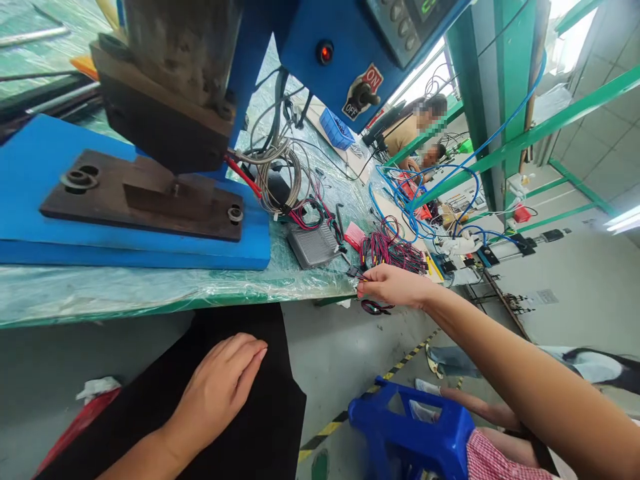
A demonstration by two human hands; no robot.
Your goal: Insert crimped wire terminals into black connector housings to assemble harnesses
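The right hand (395, 285) reaches to the front edge of the tabletop (150, 288), its fingers (373, 280) pinched together on a small black connector (356, 273) with thin wires, which they partly hide. Just beyond lies a heap of red and black wires (393, 253), and a small loop of wire (376, 307) hangs below the hand. The left hand (217, 387) lies open and flat on a black cloth (275, 400), holding nothing. Further along the plastic-wrapped tabletop sit a grey foot pedal (314, 244) and a blue plastic basket (336, 128), whose contents cannot be made out from this angle. A blue plastic stool (410, 423) stands on the floor (330, 347) below.
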